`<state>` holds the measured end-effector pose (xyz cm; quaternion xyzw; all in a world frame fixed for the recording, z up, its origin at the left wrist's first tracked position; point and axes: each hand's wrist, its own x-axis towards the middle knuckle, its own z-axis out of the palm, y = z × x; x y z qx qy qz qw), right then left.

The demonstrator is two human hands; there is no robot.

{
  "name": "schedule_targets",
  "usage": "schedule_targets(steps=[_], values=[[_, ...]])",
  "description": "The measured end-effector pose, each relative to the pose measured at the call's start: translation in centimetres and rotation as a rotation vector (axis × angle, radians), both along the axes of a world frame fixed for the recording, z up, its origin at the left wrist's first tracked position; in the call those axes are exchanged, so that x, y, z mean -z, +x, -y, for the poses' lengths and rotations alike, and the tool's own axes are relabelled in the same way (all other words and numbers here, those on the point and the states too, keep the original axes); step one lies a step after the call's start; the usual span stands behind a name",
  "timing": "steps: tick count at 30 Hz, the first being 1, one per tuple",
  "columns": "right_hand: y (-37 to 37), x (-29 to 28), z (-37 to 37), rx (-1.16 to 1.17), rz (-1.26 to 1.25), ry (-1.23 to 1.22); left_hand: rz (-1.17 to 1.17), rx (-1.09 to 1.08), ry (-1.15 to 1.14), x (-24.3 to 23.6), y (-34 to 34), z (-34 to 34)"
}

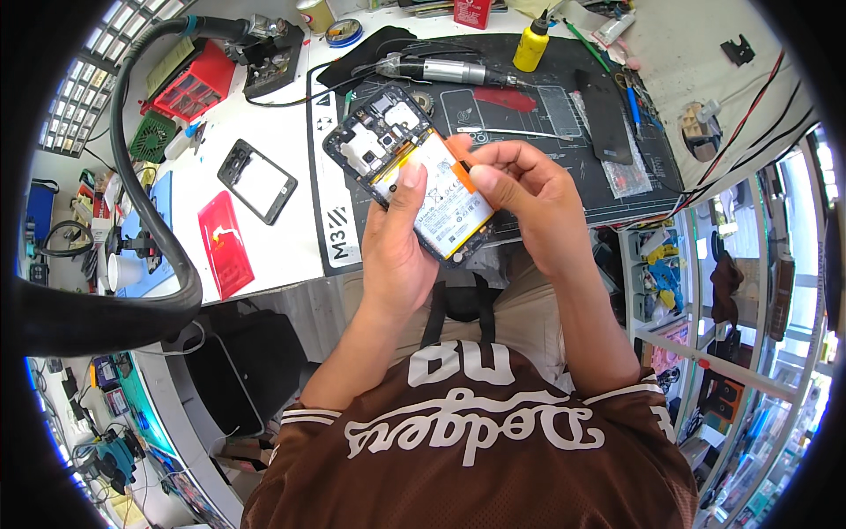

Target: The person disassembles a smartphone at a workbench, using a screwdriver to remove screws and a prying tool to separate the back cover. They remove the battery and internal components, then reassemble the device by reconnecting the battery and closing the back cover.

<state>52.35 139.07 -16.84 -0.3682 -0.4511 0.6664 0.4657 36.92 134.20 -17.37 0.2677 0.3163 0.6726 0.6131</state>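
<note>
An opened smartphone [366, 145], its circuit board and camera parts bare at the upper left, is held tilted above the bench edge. Its white-labelled battery [451, 212] fills the middle. My left hand [397, 251] grips the phone from below, with the thumb lying over the battery's left side. At the phone's right edge, my right hand [539, 194] pinches an orange strip [462, 173] between thumb and bent fingers; the fingertips partly hide it. A black phone frame [257, 181] and a red glossy back panel [226, 245] lie on the white table to the left.
Behind the phone, a dark work mat [564, 198] carries an electric screwdriver [441, 69], a yellow bottle [531, 46], a metal pry tool [515, 132] and a black panel [606, 123]. A thick black hose [132, 115] arches across the left. A red parts box [196, 81] stands far left.
</note>
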Motion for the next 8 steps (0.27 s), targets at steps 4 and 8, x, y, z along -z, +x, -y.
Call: schedule_targets(steps=[4,8], values=[[-1.25,-0.5,0.0,0.139,0.307,0.422,-0.044,0.044,-0.001,-0.11,-0.35,0.28],[-1.23,-1.18,0.0,0.149,0.359,0.293,-0.049,0.035,-0.02,-0.2,-0.21,0.73]])
